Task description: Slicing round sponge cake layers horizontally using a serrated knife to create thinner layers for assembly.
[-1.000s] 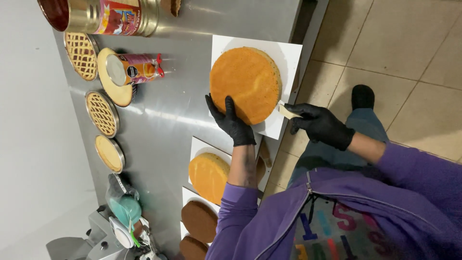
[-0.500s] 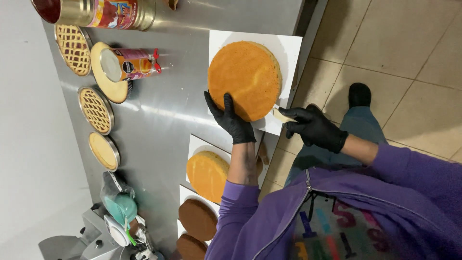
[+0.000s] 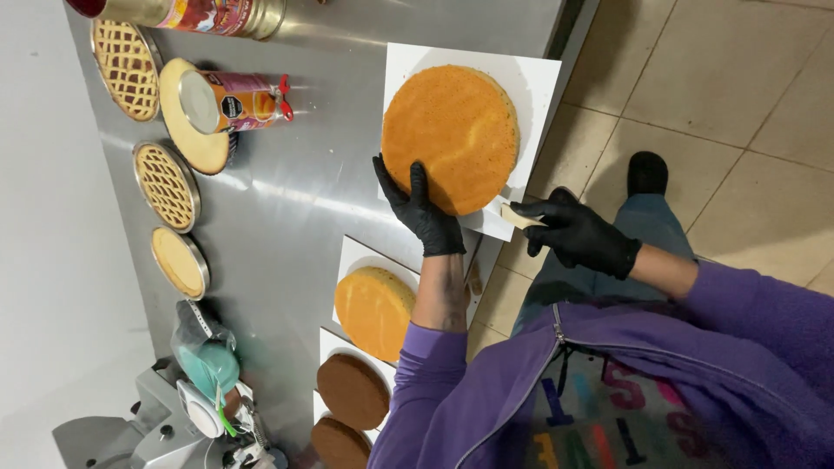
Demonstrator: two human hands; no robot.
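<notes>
Lighting is bright and even, from overhead. The steel counter [image 3: 295, 200] shows streaked glare beside the spray can [image 3: 239, 100]. Shadows are soft and short. Focus is sharp at centre; the lower-left corner is slightly soft. The view is rotated sideways.

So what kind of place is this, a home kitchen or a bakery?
Most likely a bakery or pastry kitchen. A long steel worktable holds several sponge cakes on white boards, the large golden one under the left hand, plus lattice tarts and a big tin can.

Head cam, steep down, close.
</notes>
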